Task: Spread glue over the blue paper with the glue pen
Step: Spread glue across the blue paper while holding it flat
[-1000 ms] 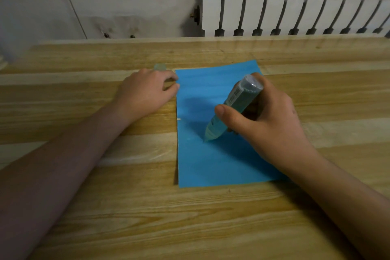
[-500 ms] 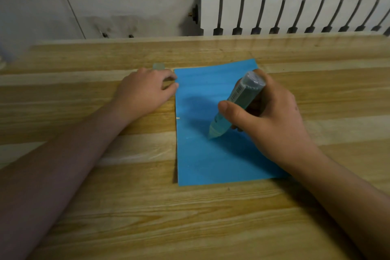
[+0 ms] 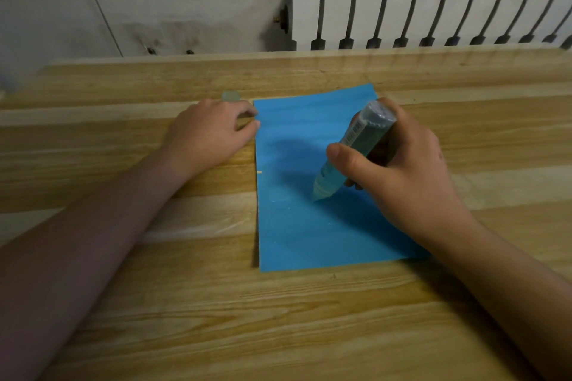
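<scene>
- The blue paper [image 3: 297, 235] lies flat on the wooden table [image 3: 278, 318], its long side running from 12 to 6 o'clock.
- The right hand [image 3: 402, 170] comes in from 4 o'clock and grips the glue pen [image 3: 356, 145], with the thumb pressed across the barrel and the other fingers curled round behind it.
- The pen leans with its blunt end toward 1 o'clock and its pale tip toward 7 o'clock. The tip meets the paper near the sheet's middle.
- A few small pale specks show on the paper at 8 o'clock from the tip.
- The left hand [image 3: 207, 136] rests on the table at 10 o'clock from the paper's centre. Its fingers are loosely curled and grip nothing, and the thumb tip is at the sheet's left edge.
- A small pale cap [image 3: 230, 96] sits on the table at 12 o'clock from the left hand, just beside the knuckles.
- A white radiator [image 3: 433, 18] stands beyond the table's far edge, toward 1 o'clock.
</scene>
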`<state>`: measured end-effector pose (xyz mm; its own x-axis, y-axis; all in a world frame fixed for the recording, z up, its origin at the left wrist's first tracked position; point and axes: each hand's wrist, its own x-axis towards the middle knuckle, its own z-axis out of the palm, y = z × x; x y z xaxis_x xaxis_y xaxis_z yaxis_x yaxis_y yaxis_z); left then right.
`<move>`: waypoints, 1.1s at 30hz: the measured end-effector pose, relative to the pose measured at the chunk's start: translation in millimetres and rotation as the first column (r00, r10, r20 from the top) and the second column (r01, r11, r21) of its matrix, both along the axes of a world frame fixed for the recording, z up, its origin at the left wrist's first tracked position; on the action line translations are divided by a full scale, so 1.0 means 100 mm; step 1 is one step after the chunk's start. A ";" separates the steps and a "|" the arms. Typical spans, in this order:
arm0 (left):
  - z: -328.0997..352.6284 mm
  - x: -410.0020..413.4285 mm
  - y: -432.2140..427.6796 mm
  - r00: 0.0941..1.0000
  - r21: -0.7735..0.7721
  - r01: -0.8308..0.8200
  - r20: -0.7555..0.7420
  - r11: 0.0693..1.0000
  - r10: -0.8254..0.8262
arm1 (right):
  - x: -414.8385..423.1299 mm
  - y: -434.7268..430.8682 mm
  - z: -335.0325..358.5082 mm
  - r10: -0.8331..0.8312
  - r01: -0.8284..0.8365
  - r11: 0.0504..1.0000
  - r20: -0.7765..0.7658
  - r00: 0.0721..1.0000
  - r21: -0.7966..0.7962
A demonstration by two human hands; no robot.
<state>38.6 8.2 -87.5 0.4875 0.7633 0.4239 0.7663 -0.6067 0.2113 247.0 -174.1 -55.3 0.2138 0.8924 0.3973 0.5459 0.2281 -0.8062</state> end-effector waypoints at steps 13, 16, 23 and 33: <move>0.00 0.00 0.00 1.000 -0.006 -0.001 0.004 1.000 0.001 | 0.02 0.01 0.00 -0.033 0.033 0.999 0.033 0.999 0.011; 0.01 0.00 -0.01 1.000 -0.005 -0.002 0.005 1.000 0.003 | 0.04 0.01 0.01 -0.047 0.047 0.999 0.048 0.998 0.012; 0.03 0.01 -0.03 1.000 -0.012 0.006 0.002 1.000 -0.006 | 0.05 0.01 0.01 -0.049 0.048 0.999 0.040 0.998 0.025; 0.02 0.00 -0.02 1.000 -0.004 -0.005 -0.005 1.000 0.005 | 0.07 0.02 0.02 -0.064 0.063 0.998 0.041 0.997 0.019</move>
